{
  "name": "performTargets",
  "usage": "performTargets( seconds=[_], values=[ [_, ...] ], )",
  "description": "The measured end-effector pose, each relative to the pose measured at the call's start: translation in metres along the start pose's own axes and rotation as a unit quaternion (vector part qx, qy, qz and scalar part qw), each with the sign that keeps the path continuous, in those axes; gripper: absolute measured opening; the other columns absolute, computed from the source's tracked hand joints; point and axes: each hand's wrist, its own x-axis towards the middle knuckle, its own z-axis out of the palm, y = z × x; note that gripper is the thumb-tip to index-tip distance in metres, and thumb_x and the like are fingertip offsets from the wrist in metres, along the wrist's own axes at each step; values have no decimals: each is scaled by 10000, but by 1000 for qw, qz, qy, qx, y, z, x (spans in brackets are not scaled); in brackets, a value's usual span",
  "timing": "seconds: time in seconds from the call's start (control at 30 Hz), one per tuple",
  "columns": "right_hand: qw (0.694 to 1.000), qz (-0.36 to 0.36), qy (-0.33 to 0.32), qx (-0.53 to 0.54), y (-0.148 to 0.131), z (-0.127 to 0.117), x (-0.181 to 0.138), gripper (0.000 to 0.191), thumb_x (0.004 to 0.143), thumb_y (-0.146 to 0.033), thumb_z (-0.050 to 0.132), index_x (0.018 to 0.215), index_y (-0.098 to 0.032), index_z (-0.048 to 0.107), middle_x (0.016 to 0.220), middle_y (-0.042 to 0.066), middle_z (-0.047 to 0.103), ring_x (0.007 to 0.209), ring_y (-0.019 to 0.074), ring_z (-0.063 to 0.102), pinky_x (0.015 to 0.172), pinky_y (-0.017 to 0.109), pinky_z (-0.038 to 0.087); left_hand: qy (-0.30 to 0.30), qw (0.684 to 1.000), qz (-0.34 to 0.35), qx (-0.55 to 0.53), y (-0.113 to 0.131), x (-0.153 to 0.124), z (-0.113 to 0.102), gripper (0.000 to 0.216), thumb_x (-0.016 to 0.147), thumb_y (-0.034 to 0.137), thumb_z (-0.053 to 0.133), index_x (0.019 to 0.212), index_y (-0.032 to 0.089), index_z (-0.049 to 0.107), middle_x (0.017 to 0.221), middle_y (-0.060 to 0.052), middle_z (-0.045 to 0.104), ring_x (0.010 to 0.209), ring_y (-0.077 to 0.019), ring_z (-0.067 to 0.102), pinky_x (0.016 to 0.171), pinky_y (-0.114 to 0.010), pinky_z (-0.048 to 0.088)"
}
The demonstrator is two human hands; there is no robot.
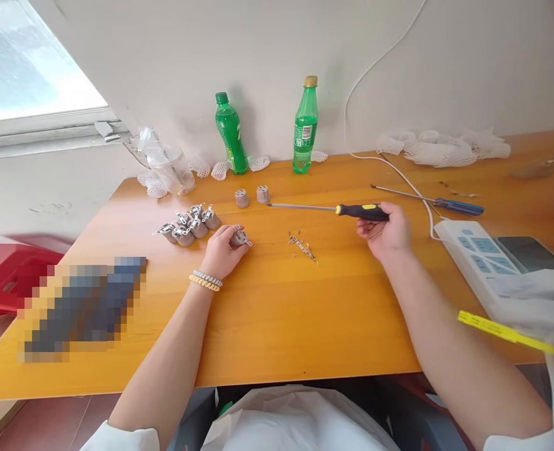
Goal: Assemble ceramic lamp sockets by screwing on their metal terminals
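Observation:
My left hand (pixel 224 248) rests on the orange table (pixel 277 326) with its fingers closed round a small grey cylindrical part (pixel 240 237) with metal clips. My right hand (pixel 385 233) grips the black and yellow handle of a screwdriver (pixel 333 209); its long shaft points left, just above the table. Between my hands lies a small scatter of screws and metal clips (pixel 302 245). A cluster of several finished grey parts (pixel 189 224) sits left of my left hand. Two bare grey parts (pixel 252 196) stand behind.
Two green bottles (pixel 267 128) stand by the wall. A blue-handled screwdriver (pixel 429 200), a white power strip (pixel 471 257) with its cable, a phone (pixel 530 252), white foam netting (pixel 441 147) and a clear plastic bag (pixel 166 160) lie around. A red stool (pixel 4 275) stands at the left.

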Motion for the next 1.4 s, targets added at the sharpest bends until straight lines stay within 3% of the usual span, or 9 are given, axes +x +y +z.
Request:
performTargets(
  seconds=[0.17, 0.3, 0.5, 0.7, 0.8, 0.9, 1.07, 1.2, 1.4],
  values=[
    [996, -45, 64, -39, 4, -11, 13, 127, 689, -311, 525, 731, -209, 462, 472, 24, 617, 363, 172, 559, 317, 239, 361, 15, 1000, 6, -23, 2, -1, 5, 283, 704, 367, 679, 909, 177, 638, 1025, -79, 605, 942, -220, 605, 851, -358, 505],
    [994, -55, 76, -57, 8, -14, 16, 154, 693, -280, 540, 799, -216, 450, 491, 4, 631, 389, 187, 594, 323, 230, 390, -11, 996, 34, -78, 7, -2, 5, 291, 748, 353, 649, 976, 173, 624, 1040, -85, 602, 911, -198, 599, 789, -328, 509],
    [995, -46, 50, -79, 12, -12, 15, 216, 716, -314, 596, 828, -219, 438, 533, 2, 642, 429, 186, 623, 349, 224, 418, -63, 986, 27, -150, 13, -4, 3, 373, 827, 351, 569, 1133, 140, 535, 918, -72, 614, 787, -149, 583, 745, -304, 508],
    [991, -18, -23, -129, 16, -15, 12, 329, 655, -334, 677, 872, -229, 453, 619, 7, 674, 515, 184, 650, 405, 214, 400, -13, 986, 17, -168, 6, -5, 8, 423, 769, 335, 646, 1136, 150, 542, 926, -72, 644, 805, -163, 606, 782, -324, 500],
    [964, -64, -52, -254, 18, -18, 9, 422, 604, -326, 728, 959, -227, 522, 666, 6, 674, 566, 180, 643, 456, 241, 422, -14, 985, 7, -174, 2, -4, 11, 437, 772, 332, 640, 1153, 154, 522, 972, -85, 642, 819, -170, 604, 780, -338, 492],
    [901, -128, -85, -406, 21, -17, 4, 479, 586, -331, 743, 1024, -210, 593, 789, 45, 703, 666, 200, 654, 589, 315, 495, -35, 976, 7, -215, 2, -5, 14, 403, 824, 326, 572, 1172, 153, 466, 1042, -105, 607, 831, -158, 583, 792, -341, 482],
    [814, -188, -124, -536, 24, -11, -2, 328, 624, -305, 694, 935, -205, 663, 891, 65, 715, 803, 225, 659, 757, 369, 505, -54, 959, -13, -276, 9, -9, 12, 393, 848, 357, 543, 1163, 178, 392, 994, -75, 555, 808, -143, 541, 765, -318, 470],
    [795, -187, -123, -563, 23, -9, -3, 331, 644, -291, 672, 966, -214, 668, 910, 55, 719, 810, 220, 654, 758, 363, 505, -47, 957, 30, -285, 12, -14, 10, 393, 811, 402, 584, 1091, 190, 406, 931, -53, 548, 692, -123, 492, 634, -276, 446],
    [795, -178, -122, -566, 20, -7, -5, 345, 648, -295, 676, 982, -208, 668, 942, 64, 717, 836, 220, 654, 771, 357, 508, 62, 955, 160, -241, 12, -17, 10, 383, 800, 510, 526, 982, 175, 482, 727, -24, 590, 530, -115, 449, 518, -268, 394]
  ],
)
